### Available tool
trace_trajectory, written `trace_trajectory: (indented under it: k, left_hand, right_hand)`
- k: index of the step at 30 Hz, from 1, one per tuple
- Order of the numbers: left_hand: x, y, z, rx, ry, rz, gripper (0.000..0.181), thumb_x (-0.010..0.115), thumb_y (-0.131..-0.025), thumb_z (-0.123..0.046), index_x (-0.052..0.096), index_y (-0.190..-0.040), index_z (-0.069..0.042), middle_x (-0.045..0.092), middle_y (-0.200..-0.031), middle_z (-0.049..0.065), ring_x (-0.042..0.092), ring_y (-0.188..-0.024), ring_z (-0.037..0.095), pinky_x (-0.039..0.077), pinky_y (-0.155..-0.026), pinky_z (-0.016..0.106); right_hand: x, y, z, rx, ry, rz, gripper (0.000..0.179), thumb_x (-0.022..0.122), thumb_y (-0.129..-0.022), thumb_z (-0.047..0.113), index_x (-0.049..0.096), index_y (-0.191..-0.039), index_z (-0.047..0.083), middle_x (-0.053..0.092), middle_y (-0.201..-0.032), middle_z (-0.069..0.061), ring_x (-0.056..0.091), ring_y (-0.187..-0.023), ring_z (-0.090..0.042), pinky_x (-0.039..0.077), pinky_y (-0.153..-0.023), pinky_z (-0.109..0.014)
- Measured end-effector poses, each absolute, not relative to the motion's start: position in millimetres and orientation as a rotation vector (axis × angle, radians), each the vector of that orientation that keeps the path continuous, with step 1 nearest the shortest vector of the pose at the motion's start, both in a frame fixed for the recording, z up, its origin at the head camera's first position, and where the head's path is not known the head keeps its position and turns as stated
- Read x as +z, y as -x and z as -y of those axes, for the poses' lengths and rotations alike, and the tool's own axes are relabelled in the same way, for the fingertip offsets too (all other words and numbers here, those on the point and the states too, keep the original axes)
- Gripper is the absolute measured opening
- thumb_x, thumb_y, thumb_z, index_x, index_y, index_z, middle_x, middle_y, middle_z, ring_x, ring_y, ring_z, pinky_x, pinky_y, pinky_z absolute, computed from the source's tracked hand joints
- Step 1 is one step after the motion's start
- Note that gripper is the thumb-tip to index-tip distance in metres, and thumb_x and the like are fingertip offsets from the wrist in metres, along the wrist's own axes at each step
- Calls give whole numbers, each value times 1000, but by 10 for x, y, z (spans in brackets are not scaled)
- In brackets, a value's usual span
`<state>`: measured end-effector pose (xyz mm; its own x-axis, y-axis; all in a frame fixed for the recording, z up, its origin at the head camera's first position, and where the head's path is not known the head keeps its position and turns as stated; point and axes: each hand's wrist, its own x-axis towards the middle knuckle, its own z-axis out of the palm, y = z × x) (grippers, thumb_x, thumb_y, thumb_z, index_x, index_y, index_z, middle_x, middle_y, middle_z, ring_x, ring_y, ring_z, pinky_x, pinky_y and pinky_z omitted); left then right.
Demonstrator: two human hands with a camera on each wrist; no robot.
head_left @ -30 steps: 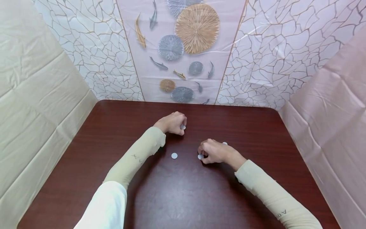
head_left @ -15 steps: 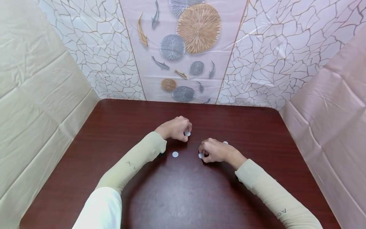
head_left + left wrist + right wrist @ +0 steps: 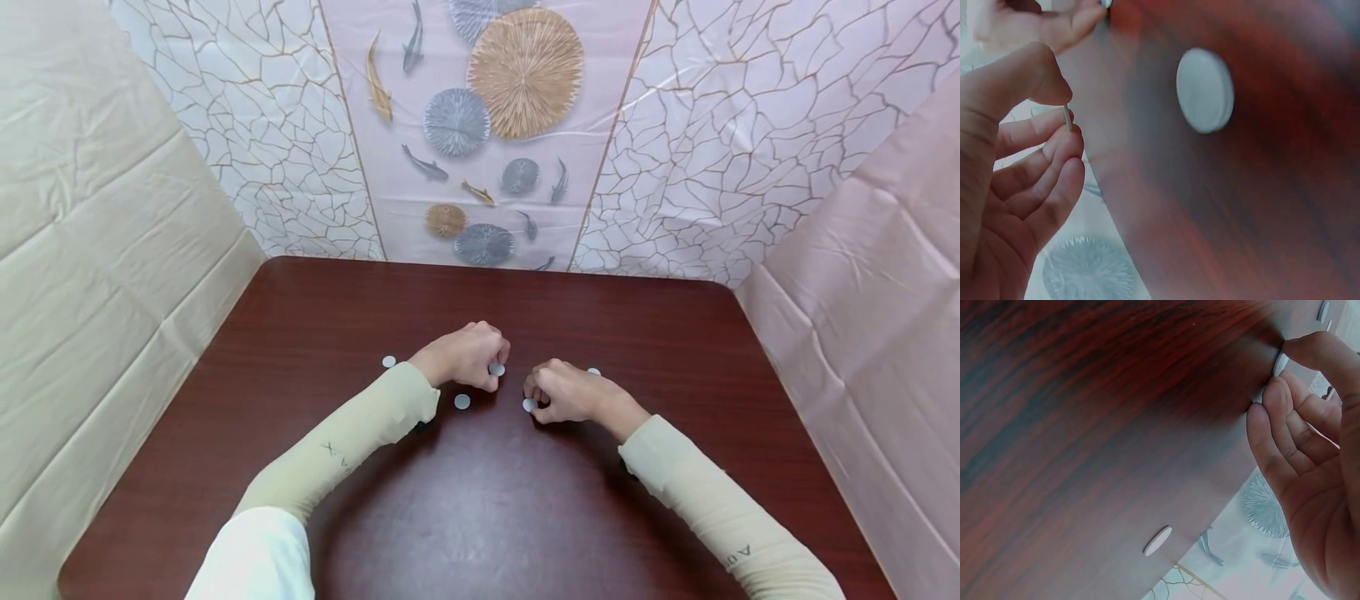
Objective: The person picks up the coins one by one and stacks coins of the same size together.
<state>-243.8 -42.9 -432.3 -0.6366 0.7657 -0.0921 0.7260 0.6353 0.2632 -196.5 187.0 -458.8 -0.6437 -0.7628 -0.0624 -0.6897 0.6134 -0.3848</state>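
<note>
My left hand [image 3: 468, 354] pinches a small white disc [image 3: 497, 369] between thumb and fingertips; the left wrist view shows this disc edge-on, thin and held off the table. To its right and slightly nearer, my right hand [image 3: 573, 393] grips another white disc [image 3: 529, 405] by its edge, with the fingertips right at the tabletop in the right wrist view. A third disc [image 3: 462, 402] lies flat just in front of my left hand and looms large in the left wrist view. Behind my right hand lies one more disc [image 3: 593, 372], partly hidden by it.
Left of my left wrist, a white disc [image 3: 388, 362] rests on the dark red-brown wooden table [image 3: 450, 517]. Patterned sheeting [image 3: 480, 167] with fish and round motifs stands at the table's back edge, and pale cloth walls [image 3: 847, 333] enclose the sides.
My left hand has moved right and toward me with its disc, closer to my right hand. The disc by the left wrist has come into sight from behind the arm. My right hand stays put.
</note>
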Motion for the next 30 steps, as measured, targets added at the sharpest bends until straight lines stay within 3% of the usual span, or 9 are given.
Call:
trace_trajectory:
  k: [6, 14, 22, 30]
  left_hand:
    - [-4391, 2334, 382, 301, -1228, -2682, 13, 82, -80, -22, 71, -87, -17, 68, -83, -8, 63, -81, 11, 53, -75, 26]
    - [-4466, 2193, 297, 364, -1194, -2664, 13, 83, -80, -21, 71, -83, -17, 68, -82, -7, 63, -74, 11, 52, -67, 22]
    - [-4560, 2079, 207, 419, -1197, -2687, 10, 82, -78, -19, 74, -82, -17, 69, -79, -7, 60, -74, 9, 50, -69, 23]
    - [-4587, 1981, 142, 465, -1132, -2670, 12, 84, -80, -16, 74, -83, -13, 66, -83, -3, 56, -73, 8, 45, -60, 18]
  right_hand:
    - [-4576, 1961, -1887, -487, 1179, -2630, 6, 78, -86, 11, 75, -91, 9, 71, -86, 0, 67, -75, -7, 55, -69, -20]
    - [-4601, 1947, -1895, -506, 1187, -2649, 9, 78, -85, 11, 75, -92, 8, 71, -86, -1, 66, -76, -8, 55, -70, -20]
    - [-4624, 1925, -1889, -538, 1192, -2656, 8, 79, -84, 9, 74, -91, 7, 69, -84, -1, 66, -75, -10, 53, -67, -19]
    - [-4641, 1912, -1894, -582, 1224, -2669, 12, 80, -82, 6, 75, -93, 6, 71, -85, -3, 67, -76, -9, 54, -67, -19]
